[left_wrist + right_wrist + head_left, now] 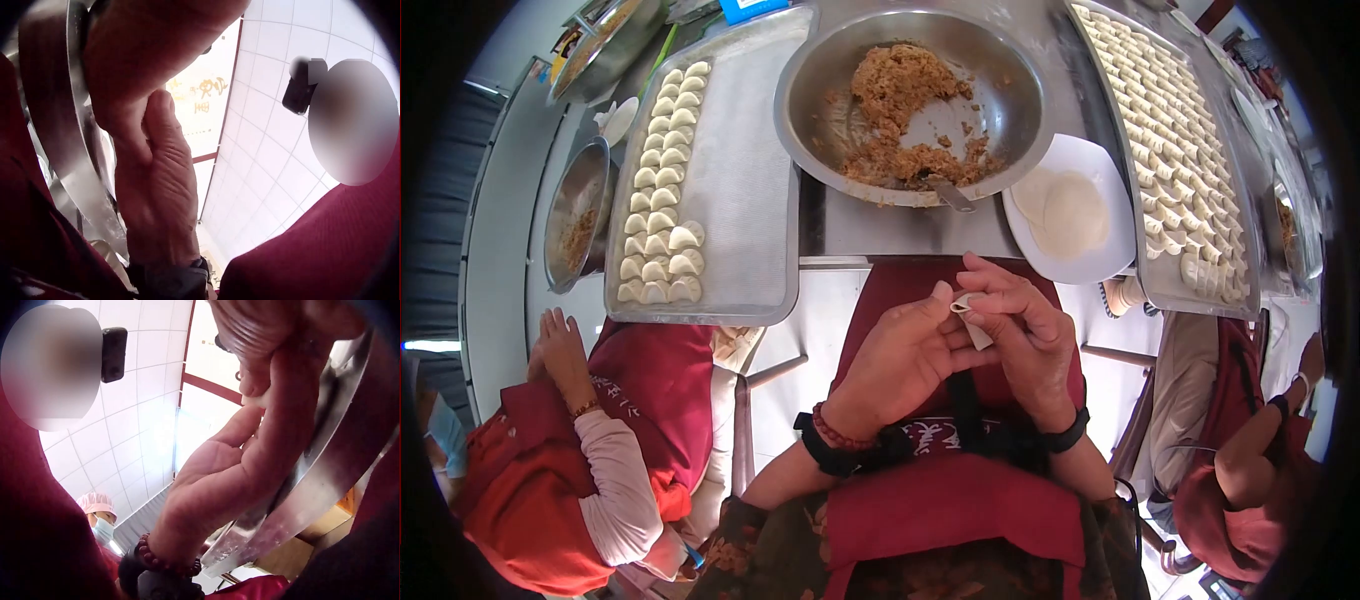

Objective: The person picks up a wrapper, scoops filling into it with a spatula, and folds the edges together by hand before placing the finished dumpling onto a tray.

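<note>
In the head view, a folded pale dough wrapper (979, 332) is held up in front of the red apron, its upper edge bent into a small loop. The right hand (1040, 345) pinches it between thumb and fingers. From the other side the left hand (895, 355) grips it, thumb at its upper edge and fingers behind its lower part. In the right wrist view only a pale sliver of the dough wrapper (253, 400) shows between the fingertips. The left wrist view has the wrapper hidden behind the hands.
Ahead stands a steel bowl (795, 140) of minced filling with a utensil in it. A white plate (1112, 250) holds flat wrappers. Trays of dumplings lie left (740, 230) and right (1145, 270). People in red sit on both sides.
</note>
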A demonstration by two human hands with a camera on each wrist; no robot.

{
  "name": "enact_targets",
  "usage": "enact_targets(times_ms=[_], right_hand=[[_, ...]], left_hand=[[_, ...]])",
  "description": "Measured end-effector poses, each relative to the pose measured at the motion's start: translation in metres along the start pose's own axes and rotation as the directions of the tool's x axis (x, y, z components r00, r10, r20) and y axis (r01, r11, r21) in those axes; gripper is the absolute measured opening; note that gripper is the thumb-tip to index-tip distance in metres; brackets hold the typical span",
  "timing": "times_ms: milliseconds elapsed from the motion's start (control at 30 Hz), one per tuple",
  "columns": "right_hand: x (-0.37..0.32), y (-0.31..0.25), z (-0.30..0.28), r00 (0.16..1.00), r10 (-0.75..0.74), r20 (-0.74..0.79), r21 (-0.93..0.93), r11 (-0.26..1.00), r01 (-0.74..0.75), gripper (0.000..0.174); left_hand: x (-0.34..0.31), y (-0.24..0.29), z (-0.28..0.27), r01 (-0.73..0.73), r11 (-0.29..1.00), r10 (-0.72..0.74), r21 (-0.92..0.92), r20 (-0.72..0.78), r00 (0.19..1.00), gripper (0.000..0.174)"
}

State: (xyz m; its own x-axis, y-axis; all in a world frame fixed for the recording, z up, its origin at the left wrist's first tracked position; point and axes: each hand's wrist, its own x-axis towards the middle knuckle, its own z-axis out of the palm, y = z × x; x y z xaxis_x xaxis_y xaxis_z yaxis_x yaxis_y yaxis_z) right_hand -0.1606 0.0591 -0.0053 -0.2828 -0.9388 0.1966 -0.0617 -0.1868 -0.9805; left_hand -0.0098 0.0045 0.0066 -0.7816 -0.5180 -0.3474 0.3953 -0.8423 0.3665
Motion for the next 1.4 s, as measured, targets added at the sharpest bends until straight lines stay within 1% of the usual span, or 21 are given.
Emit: enact_targets(times_ms=[67,167,267,367,433,500,567,633,667,767,833,867,900,967,1033,1133,1200,1267,1300,1367,1400], right_hand=[[0.001,-0.003,-0.002,1.000,0.000,0.022,-0.071,0.997,0.002,0.011],[0.005,-0.003,-0.007,0.982,-0.124,0.142,-0.227,0.962,0.155,0.010],[0.004,-0.007,-0.005,0.987,-0.092,0.131,-0.267,0.956,0.124,0.016],[0.001,-0.015,0.005,0.992,0.124,0.010,0.046,0.991,-0.124,0.028],[-0.001,-0.012,0.001,0.989,0.138,0.057,0.028,0.990,-0.139,0.036],[-0.001,-0.014,0.001,0.983,0.172,0.065,0.052,0.983,-0.176,0.037],[0.001,-0.022,0.004,0.973,0.229,0.037,0.119,0.966,-0.231,0.032],[0.005,-0.009,-0.005,0.991,0.028,0.129,-0.094,0.995,-0.016,0.026],[0.006,-0.003,-0.008,0.980,-0.064,0.189,-0.191,0.976,0.101,0.023],[0.001,-0.002,-0.006,0.992,0.037,0.119,-0.052,0.998,-0.031,0.014],[0.001,0.007,-0.008,0.988,-0.058,0.144,-0.188,0.978,0.085,0.014],[-0.001,0.009,-0.008,0.993,-0.003,0.122,0.033,0.999,-0.001,0.014],[0.001,0.005,-0.012,0.987,-0.077,0.143,-0.162,0.982,0.100,0.014],[-0.003,0.001,-0.007,0.995,0.054,0.089,-0.134,0.990,-0.042,0.019],[-0.001,0.004,-0.011,0.978,-0.004,0.208,-0.207,0.977,0.048,0.020],[-0.003,0.008,-0.010,0.962,-0.206,0.180,-0.260,0.933,0.248,0.019],[-0.003,0.009,-0.013,0.962,-0.181,0.207,-0.232,0.946,0.228,0.018],[-0.004,0.021,-0.010,0.961,-0.176,0.213,-0.226,0.948,0.224,0.018],[-0.006,0.023,-0.008,0.970,-0.141,0.198,-0.207,0.961,0.182,0.018],[-0.005,0.026,-0.009,0.982,-0.069,0.177,-0.171,0.980,0.100,0.018],[-0.004,0.023,-0.011,0.977,-0.106,0.187,-0.189,0.972,0.142,0.018]], left_hand=[[0.000,-0.001,-0.001,-0.020,1.000,0.020,0.021,0.005,1.000,0.042],[0.000,-0.003,-0.010,-0.054,0.996,0.050,0.071,0.060,0.997,0.041],[-0.002,0.002,-0.004,-0.051,0.995,0.046,0.087,0.062,0.997,0.036],[-0.003,0.003,-0.003,-0.034,0.987,0.038,0.157,-0.022,0.999,0.032],[-0.003,0.004,0.000,-0.021,0.984,0.030,0.179,-0.046,0.998,0.030],[-0.003,0.003,-0.002,-0.014,0.983,0.021,0.184,-0.040,0.999,0.031],[-0.001,0.001,-0.011,-0.012,0.985,0.013,0.171,-0.004,1.000,0.033],[0.001,0.004,-0.009,0.012,0.999,-0.013,0.037,0.046,0.999,0.042],[0.001,0.006,-0.007,0.027,0.999,-0.025,-0.030,0.072,0.997,0.046],[0.001,0.006,-0.002,0.064,0.997,-0.063,0.040,-0.012,0.998,0.062],[-0.004,0.007,0.004,0.063,0.995,-0.053,0.073,-0.121,0.991,0.062],[0.001,0.006,0.009,0.075,0.993,-0.064,0.096,-0.118,0.991,0.062],[0.004,0.005,0.007,0.072,0.991,-0.062,0.109,-0.091,0.994,0.063],[0.000,0.006,0.001,0.079,0.990,-0.074,0.113,-0.046,0.996,0.062],[-0.001,0.006,-0.003,0.097,0.991,-0.095,0.087,-0.025,0.995,0.061],[0.003,0.006,-0.004,0.103,0.990,-0.098,0.093,-0.056,0.994,0.059],[0.003,0.007,0.002,0.109,0.983,-0.098,0.144,-0.086,0.991,0.057],[0.004,0.008,-0.012,0.114,0.991,-0.111,0.065,-0.050,0.993,0.055],[0.004,0.008,-0.015,0.116,0.993,-0.115,0.025,-0.034,0.993,0.055],[0.004,0.007,-0.018,0.122,0.992,-0.120,0.044,-0.047,0.992,0.054],[0.005,0.007,-0.017,0.126,0.991,-0.123,0.053,-0.054,0.991,0.053]])
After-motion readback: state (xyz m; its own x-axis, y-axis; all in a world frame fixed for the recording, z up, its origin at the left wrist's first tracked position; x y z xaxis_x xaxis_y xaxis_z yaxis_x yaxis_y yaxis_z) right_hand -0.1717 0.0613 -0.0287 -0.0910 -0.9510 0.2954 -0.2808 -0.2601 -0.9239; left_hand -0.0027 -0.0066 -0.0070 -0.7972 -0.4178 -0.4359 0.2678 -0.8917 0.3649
